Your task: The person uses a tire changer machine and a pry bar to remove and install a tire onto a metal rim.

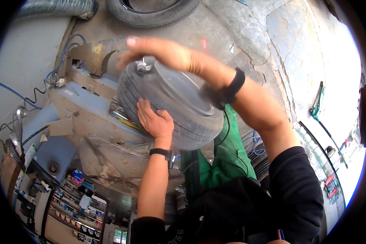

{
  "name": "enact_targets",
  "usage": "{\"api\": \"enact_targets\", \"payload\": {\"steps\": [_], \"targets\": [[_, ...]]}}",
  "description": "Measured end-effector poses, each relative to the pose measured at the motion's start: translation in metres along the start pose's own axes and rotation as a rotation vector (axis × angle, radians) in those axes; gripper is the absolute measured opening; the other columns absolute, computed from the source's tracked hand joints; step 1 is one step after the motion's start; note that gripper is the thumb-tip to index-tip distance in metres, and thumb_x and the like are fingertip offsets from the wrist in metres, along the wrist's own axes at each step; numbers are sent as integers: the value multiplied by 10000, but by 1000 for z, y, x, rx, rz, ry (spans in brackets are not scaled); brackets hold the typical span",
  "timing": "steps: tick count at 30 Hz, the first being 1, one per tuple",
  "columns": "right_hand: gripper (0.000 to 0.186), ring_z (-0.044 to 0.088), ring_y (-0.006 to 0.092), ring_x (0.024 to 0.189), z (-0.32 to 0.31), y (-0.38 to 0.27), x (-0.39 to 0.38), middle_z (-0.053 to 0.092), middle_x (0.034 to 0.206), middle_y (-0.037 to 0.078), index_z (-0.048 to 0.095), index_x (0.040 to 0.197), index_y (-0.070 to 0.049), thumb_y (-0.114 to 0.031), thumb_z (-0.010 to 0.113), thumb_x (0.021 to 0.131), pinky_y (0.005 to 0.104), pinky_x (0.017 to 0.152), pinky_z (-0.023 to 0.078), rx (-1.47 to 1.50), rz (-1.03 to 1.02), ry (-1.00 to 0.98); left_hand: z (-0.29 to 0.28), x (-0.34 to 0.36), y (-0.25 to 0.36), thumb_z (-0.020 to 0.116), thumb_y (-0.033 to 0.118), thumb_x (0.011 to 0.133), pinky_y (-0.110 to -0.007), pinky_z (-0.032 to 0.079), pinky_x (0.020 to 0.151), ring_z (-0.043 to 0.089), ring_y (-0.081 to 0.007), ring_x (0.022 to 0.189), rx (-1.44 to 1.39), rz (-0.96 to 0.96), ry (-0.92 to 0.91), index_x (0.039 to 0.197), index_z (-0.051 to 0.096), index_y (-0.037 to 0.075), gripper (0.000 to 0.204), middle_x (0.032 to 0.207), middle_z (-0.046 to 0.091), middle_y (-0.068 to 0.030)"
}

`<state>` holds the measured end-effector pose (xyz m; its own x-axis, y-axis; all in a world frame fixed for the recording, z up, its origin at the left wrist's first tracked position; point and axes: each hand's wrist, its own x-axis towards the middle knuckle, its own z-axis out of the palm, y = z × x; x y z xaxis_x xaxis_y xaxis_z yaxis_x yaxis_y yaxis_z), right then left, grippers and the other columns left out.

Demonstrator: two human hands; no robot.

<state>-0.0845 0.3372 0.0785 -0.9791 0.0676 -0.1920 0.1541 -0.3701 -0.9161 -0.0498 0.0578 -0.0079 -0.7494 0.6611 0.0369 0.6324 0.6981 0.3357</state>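
A car wheel with a grey, dusty tyre (191, 131) stands tilted in front of me, its metal rim (188, 91) facing up and to the right. My left hand (155, 122) lies flat against the tread, fingers stretched out. Over the wheel's far edge reaches my right hand (160, 52), its fingers extended and partly smeared by motion. I see nothing held in it. Just below that hand is a small shiny metal part (143, 67) at the tyre's edge; I cannot tell whether the hand touches it.
A blue-grey workshop machine (85, 101) stands left of the wheel, with tools in its tray. Another tyre (154, 14) lies on the concrete floor beyond. A green long-handled tool (318, 101) is at the right. Packed shelves (75, 213) show at the lower left.
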Motion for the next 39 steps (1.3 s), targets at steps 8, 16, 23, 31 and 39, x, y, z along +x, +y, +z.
{"api": "enact_targets", "payload": {"steps": [8,16,23,31,39], "targets": [[643,585,278,1289,-16,20,-48,695,1281,194,707,1228,51,-497,403,1084,392,1161,368,9,-96,269,4,0,-5,506,109,863,-558,360,1152,483,-496,1364,-28,25,50,1312,535,-84,490,1450,532,-304],[464,722,238,963,-29,96,-142,747,1055,183,708,1104,90,-331,517,1063,348,915,560,286,176,708,10,-3,-12,504,81,866,-531,378,1149,511,-452,1361,-17,22,82,1307,563,-78,472,1438,562,-274],[301,589,147,633,2,211,-242,641,704,62,658,815,5,-228,542,966,307,612,480,325,557,1098,11,-6,-9,492,77,873,-534,370,1160,500,-454,1367,-24,-29,36,1322,559,-69,477,1449,550,-264],[349,646,469,830,97,258,-265,685,827,217,613,855,-56,-367,554,1000,539,747,490,-375,710,970,12,-6,-2,474,72,888,-495,365,1174,501,-430,1377,22,-26,25,1333,559,-58,471,1463,548,-252],[336,641,462,807,95,256,-262,668,795,211,591,826,-50,-343,558,988,538,727,482,-357,686,1038,13,-2,3,464,80,892,-483,368,1174,505,-419,1374,32,-17,29,1335,561,-58,475,1456,555,-254]]}}
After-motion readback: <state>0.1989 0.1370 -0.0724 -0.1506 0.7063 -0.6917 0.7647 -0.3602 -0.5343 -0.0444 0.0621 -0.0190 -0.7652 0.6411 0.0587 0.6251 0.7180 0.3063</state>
